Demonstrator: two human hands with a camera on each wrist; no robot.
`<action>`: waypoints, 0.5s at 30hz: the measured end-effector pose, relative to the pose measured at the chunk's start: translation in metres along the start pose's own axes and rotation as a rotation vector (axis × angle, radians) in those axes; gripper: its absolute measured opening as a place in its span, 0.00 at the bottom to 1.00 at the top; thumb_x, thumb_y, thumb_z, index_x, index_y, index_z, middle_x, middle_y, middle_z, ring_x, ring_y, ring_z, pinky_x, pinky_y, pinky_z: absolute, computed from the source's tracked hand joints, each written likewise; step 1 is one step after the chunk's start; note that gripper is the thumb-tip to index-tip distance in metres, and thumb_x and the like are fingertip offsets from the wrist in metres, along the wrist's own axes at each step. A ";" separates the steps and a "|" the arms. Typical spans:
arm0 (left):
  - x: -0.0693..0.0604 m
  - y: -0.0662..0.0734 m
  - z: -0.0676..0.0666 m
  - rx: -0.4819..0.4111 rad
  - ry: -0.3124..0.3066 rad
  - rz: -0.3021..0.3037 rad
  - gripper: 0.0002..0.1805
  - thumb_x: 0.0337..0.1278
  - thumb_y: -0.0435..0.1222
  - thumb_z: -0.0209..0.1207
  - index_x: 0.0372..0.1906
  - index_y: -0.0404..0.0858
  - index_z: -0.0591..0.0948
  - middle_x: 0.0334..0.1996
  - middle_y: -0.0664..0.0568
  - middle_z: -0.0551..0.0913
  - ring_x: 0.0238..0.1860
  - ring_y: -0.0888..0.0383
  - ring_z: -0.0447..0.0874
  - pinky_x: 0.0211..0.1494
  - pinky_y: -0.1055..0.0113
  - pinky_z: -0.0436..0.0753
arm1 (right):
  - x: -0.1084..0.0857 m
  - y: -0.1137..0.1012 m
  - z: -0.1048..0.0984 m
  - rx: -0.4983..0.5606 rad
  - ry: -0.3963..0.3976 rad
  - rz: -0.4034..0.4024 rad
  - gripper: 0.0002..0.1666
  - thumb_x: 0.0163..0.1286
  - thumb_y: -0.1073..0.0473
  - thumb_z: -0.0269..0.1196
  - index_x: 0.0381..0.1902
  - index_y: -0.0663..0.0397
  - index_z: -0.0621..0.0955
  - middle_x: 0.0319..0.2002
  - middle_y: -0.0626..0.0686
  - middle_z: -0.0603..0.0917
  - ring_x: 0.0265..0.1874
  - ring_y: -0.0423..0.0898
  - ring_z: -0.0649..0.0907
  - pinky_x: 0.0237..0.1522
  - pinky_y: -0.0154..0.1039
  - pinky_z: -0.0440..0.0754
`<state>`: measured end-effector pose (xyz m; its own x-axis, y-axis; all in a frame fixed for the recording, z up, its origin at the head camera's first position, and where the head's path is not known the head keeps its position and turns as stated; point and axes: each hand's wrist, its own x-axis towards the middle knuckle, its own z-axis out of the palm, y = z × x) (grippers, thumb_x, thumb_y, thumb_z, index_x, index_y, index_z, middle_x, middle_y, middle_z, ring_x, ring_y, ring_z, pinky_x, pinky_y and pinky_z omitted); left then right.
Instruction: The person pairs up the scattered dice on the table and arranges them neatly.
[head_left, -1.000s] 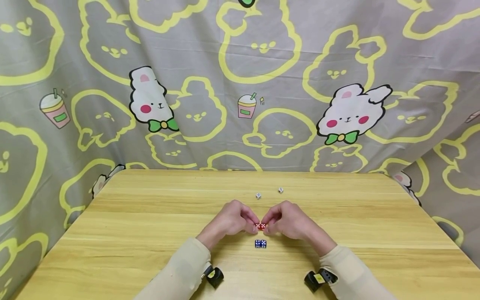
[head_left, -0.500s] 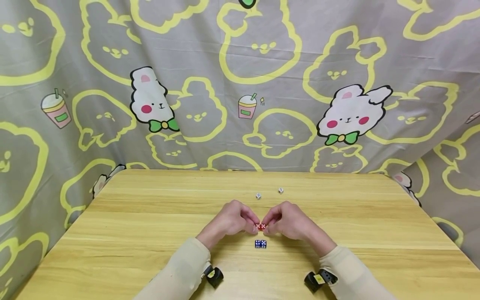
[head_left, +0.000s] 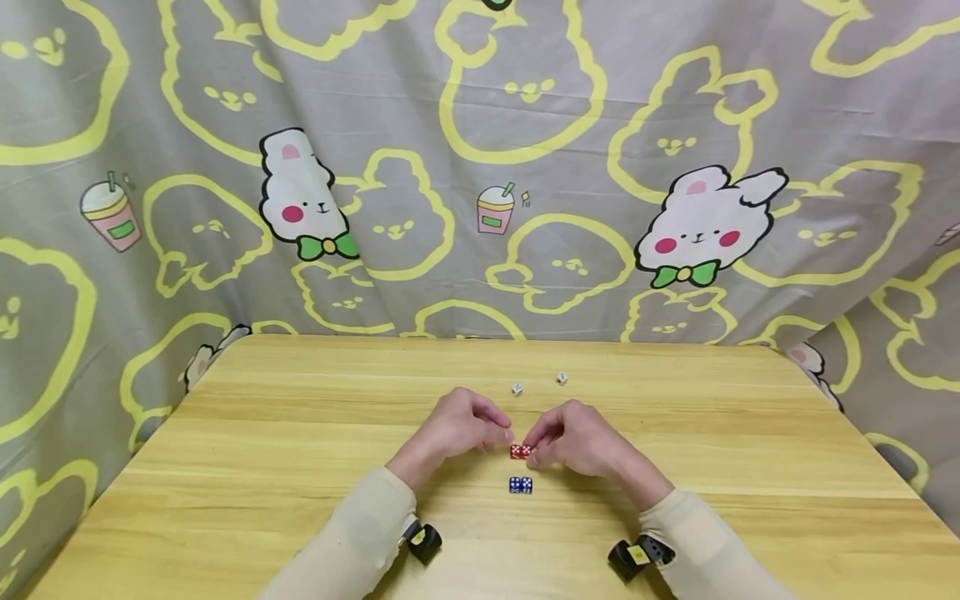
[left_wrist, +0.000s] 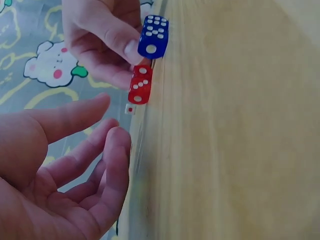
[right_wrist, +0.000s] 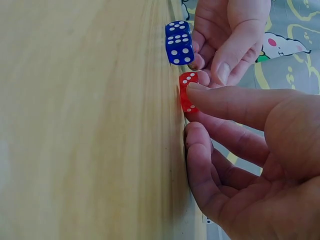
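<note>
Gray cloth (head_left: 420,100) printed with yellow outlines and white rabbits hangs behind your wooden table (head_left: 675,400). On it, the red dice (head_left: 521,452) sit side by side between your hands, with the blue dice (head_left: 521,485) just nearer you and two white dice (head_left: 517,389) farther off.

Your right hand (head_left: 577,437) grasps the red dice at their right side with thumb and finger; your left hand (head_left: 465,425) is released, its fingers loosely bent around nothing. Your head view shows both white dice and the whole layout. Only your left wrist view shows a red pip on one white die and the gap before your left fingertips; your right wrist view shows your right thumb lying against the red.

Half a second ago, both your hands pinched the red dice; now your left has drawn back, while the blue and white dice stay put.
</note>
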<state>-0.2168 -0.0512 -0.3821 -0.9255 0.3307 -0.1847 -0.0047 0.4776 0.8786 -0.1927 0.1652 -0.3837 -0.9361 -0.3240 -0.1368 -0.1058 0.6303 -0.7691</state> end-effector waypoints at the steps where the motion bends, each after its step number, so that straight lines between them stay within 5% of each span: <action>1: 0.001 0.000 -0.001 -0.009 0.011 -0.003 0.07 0.55 0.34 0.76 0.39 0.38 0.91 0.31 0.51 0.90 0.29 0.57 0.86 0.36 0.66 0.85 | 0.000 0.000 0.000 0.000 -0.001 0.000 0.08 0.58 0.62 0.80 0.33 0.51 0.91 0.27 0.47 0.87 0.28 0.42 0.80 0.30 0.34 0.75; 15: 0.029 0.002 -0.007 -0.137 0.123 -0.065 0.12 0.56 0.36 0.77 0.44 0.37 0.92 0.34 0.50 0.93 0.33 0.56 0.88 0.39 0.66 0.86 | 0.000 0.000 0.000 0.008 0.008 0.012 0.08 0.57 0.62 0.81 0.34 0.50 0.91 0.27 0.47 0.87 0.28 0.41 0.81 0.31 0.34 0.76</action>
<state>-0.2463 -0.0465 -0.3822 -0.9608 0.1970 -0.1952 -0.1096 0.3770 0.9197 -0.1922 0.1653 -0.3837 -0.9400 -0.3106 -0.1409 -0.0919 0.6285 -0.7724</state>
